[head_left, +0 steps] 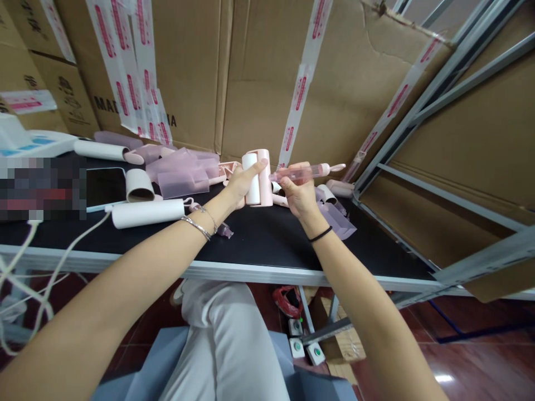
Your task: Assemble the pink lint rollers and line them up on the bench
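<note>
A pink lint roller head (264, 181) with a white paper roll (252, 178) in it is gripped in my left hand (240, 186), thumb lying across its top. My right hand (300, 196) is closed around a translucent pink lint roller handle (318, 171), whose loop end points right. The handle's narrow tip meets the side of the head; I cannot tell whether they are joined. Just left of my left hand lies a pile of translucent pink covers (184, 172). More covers (336, 220) and a white roll (326, 194) lie behind my right wrist.
On the black table (267, 248) at left are white rolls (140, 185), a white cylinder (148, 214), a dark-screened phone (105, 188) and white cables (69, 253). A taped cardboard wall (259, 72) stands behind. Metal framing (455, 192) borders the right side.
</note>
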`<state>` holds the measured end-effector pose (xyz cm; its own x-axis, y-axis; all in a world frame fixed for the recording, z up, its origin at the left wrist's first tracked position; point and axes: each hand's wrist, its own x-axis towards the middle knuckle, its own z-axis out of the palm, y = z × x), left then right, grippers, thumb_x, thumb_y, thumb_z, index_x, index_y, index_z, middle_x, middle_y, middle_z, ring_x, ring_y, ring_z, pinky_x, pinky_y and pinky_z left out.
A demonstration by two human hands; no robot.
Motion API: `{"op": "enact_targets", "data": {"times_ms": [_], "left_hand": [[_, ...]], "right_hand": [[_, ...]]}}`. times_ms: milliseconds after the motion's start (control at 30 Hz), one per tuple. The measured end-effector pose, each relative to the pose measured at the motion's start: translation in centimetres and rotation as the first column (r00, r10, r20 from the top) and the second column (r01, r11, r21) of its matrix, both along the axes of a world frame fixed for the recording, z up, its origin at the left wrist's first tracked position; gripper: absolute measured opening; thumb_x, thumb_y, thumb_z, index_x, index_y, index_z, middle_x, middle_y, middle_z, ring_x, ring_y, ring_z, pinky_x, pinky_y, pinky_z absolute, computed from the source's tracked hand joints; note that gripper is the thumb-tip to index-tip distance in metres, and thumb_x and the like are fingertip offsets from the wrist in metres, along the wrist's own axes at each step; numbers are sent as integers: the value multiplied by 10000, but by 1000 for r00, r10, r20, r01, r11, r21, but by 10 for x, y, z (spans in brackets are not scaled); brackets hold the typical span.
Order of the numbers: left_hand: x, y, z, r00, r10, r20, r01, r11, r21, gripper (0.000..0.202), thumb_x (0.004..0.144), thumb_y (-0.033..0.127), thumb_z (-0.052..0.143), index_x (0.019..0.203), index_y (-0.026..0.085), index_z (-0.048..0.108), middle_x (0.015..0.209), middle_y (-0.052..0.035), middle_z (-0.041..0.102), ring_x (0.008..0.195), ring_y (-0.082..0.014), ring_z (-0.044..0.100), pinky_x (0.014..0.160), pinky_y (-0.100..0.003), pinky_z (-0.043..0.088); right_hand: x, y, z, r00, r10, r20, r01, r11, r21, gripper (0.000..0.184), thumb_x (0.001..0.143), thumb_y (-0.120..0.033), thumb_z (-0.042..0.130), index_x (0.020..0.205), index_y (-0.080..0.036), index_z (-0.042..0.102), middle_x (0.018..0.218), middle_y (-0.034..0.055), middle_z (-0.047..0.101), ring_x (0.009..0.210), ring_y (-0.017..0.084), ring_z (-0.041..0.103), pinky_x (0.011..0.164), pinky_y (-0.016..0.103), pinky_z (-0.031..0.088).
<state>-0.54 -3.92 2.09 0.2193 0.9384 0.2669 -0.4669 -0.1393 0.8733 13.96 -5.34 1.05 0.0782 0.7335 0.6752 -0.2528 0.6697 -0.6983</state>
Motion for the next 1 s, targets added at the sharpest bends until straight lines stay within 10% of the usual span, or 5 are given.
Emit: {"op": "enact_targets", "data": {"times_ms": [1000], "left_hand": [[11, -6, -1, 977, 159, 141, -176, 977, 122, 434, 591, 458, 786, 771, 166, 519, 652, 28, 588, 581, -96, 579, 574, -227, 479]], "right_hand": [[-13, -1, -3, 995, -101, -4, 101, 993, 66, 451, 579, -360, 814, 876, -257, 492, 851, -51, 641, 779, 110, 634, 831, 294, 519]]}}
